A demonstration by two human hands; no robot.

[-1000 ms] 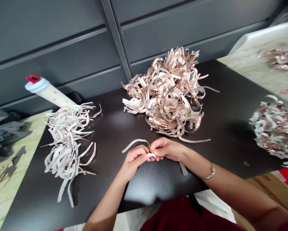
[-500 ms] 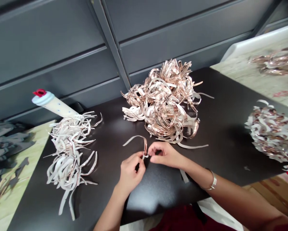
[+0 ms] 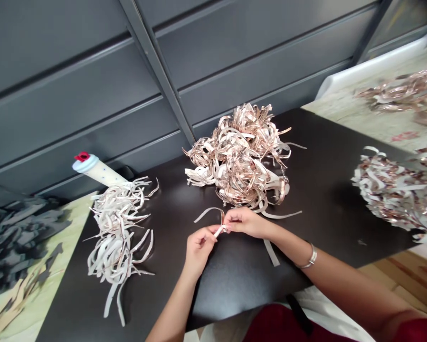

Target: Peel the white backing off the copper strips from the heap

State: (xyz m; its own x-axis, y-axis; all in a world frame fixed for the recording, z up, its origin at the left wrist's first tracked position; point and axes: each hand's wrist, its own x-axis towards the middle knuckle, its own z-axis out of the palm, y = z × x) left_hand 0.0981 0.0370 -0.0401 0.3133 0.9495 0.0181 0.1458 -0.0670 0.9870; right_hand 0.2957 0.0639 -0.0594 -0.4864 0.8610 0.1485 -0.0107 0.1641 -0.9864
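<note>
My left hand and my right hand meet over the black table, both pinched on one curved foil-backed paper strip. The left fingers pull a small white end of it while the right pinches the coppery part. Just beyond the hands lies a big heap of rose-gold strips. To the left sits a pile of white strips. A single loose strip lies under my right wrist, which wears a bangle.
A white tube with a red cap lies at the back left. Another heap of mixed strips sits at the table's right edge, more on a light table beyond. Grey cut pieces cover the left surface. Grey wall panels stand behind.
The view has tilted down and shifted, so everything sits lower and further right. My hands stay pinched together on the strip; the left fingers have drawn a white end out from it.
</note>
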